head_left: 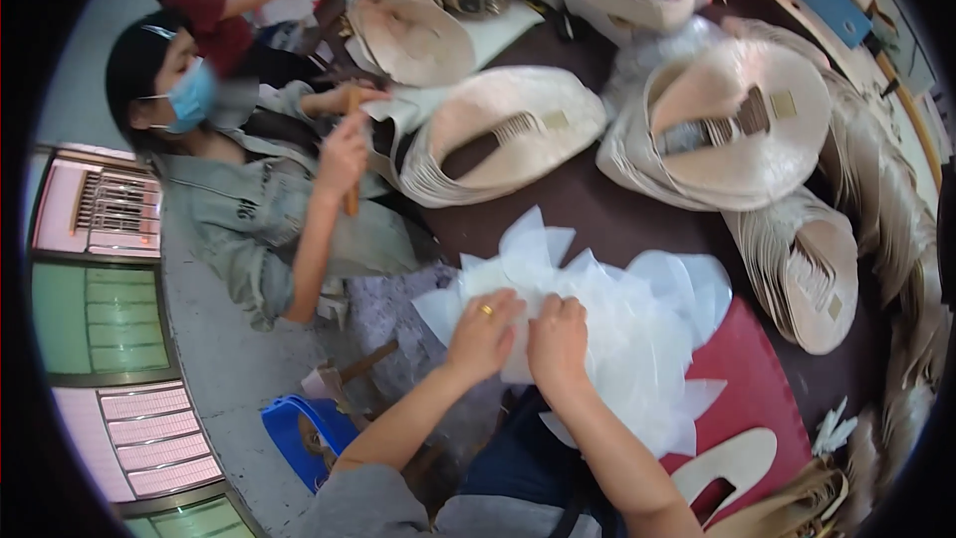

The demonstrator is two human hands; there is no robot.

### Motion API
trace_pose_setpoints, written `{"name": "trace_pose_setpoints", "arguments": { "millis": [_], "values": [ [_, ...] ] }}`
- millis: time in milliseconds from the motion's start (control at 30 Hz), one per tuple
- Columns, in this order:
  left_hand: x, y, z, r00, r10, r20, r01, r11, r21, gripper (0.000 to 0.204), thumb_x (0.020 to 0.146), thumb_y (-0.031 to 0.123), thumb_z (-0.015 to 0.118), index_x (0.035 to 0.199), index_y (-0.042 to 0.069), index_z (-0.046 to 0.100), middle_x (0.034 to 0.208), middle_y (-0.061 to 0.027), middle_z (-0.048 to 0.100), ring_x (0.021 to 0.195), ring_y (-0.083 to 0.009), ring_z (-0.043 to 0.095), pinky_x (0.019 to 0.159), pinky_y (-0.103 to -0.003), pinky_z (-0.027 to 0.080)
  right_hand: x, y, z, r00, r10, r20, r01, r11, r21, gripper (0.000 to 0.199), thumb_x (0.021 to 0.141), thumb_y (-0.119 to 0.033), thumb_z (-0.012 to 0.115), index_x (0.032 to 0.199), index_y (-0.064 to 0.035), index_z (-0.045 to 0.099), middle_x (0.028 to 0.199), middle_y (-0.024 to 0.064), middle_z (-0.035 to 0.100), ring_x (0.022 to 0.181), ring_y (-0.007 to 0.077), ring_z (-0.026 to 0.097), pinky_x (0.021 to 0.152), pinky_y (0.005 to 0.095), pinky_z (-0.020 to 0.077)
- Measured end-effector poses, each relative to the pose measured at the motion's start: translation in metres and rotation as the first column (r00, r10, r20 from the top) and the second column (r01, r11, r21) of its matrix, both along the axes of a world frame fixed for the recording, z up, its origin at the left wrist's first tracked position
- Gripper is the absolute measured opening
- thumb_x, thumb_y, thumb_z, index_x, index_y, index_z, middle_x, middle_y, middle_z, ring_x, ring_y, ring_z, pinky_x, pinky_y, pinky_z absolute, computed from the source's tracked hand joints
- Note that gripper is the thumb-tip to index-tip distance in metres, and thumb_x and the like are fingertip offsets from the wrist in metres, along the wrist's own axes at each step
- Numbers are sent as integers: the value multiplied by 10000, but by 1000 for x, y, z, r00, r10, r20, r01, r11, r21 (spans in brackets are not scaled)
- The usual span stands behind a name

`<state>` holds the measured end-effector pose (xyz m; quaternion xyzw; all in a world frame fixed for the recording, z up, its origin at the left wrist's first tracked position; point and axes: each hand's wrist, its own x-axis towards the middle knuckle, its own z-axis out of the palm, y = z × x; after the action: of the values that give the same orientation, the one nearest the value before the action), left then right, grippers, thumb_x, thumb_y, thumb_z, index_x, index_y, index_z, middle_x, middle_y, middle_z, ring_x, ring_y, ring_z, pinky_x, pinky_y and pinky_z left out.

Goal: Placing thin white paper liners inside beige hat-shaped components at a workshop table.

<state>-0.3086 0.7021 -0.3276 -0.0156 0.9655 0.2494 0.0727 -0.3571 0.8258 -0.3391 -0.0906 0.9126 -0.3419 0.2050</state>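
Note:
A spread heap of translucent white sheet pieces (637,339), with pointed and rounded ends, lies in front of me at the table's near edge. My left hand (486,334), with a ring on one finger, has its fingers bent onto a piece at the heap's near-left part. Close beside it, my right hand (558,344) is closed, its curled fingers pressed on the same area. Both hands appear to pinch the white sheet between them; the fingertips are partly hidden.
Stacks of beige shoe-upper pieces (518,110) and another wrapped stack (797,110) stand beyond the heap. A red board (752,369) lies under it. At left a masked co-worker (269,179) holds a wooden stick (352,201). A blue bin (289,428) sits lower left.

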Motion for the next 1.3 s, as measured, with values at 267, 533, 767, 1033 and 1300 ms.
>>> {"name": "trace_pose_setpoints", "arguments": {
  "millis": [267, 533, 767, 1033, 1300],
  "values": [
    [-25, -38, 12, 998, -55, -10, 56, 984, 171, 412, 799, -8, 567, 1194, 104, 601, 1316, -62, 527, 1072, -277, 508, 941, -336, 421, -1, 6, 11, 969, 30, -245, -86, 972, -221, 64, 795, -76, 605, 855, -82, 625, 864, 44, 576, 778, 247, 540, 703, 337, 457],
    [-37, -75, -24, 992, -124, -36, 128, 969, 212, 572, 701, 146, 740, 1249, 134, 579, 1436, -70, 415, 1180, -290, 457, 1012, -356, 358, 8, 16, 11, 832, 241, -500, -433, 845, -314, 127, 731, -57, 643, 853, -89, 626, 874, 12, 595, 757, 215, 528, 696, 296, 423],
    [1, -52, -7, 999, 12, 51, -15, 997, 75, 518, 728, 92, 716, 1222, 62, 561, 1482, -112, 297, 1095, -264, 478, 954, -345, 402, 74, 116, 69, 928, -373, -19, 259, 681, -685, 146, 794, 34, 568, 916, -45, 572, 841, 56, 569, 705, 168, 535, 661, 265, 447],
    [22, 143, 47, 954, -22, 299, -205, 682, 702, 317, 877, 48, 590, 1182, -28, 553, 1236, -146, 551, 958, -217, 602, 831, -311, 497, 85, 263, 57, 410, -685, 602, 844, 35, -535, 150, 905, -83, 594, 1020, -16, 526, 862, 53, 561, 681, 116, 571, 678, 230, 505],
    [11, 264, 47, 775, 12, 632, -623, 178, 761, 213, 919, 133, 587, 984, -68, 609, 940, -159, 648, 842, -188, 650, 711, -224, 520, 127, 304, 87, 497, -839, 220, 803, 349, -484, 172, 871, -62, 624, 1035, -46, 573, 923, 75, 601, 723, 155, 604, 790, 315, 525]
  ]
}}
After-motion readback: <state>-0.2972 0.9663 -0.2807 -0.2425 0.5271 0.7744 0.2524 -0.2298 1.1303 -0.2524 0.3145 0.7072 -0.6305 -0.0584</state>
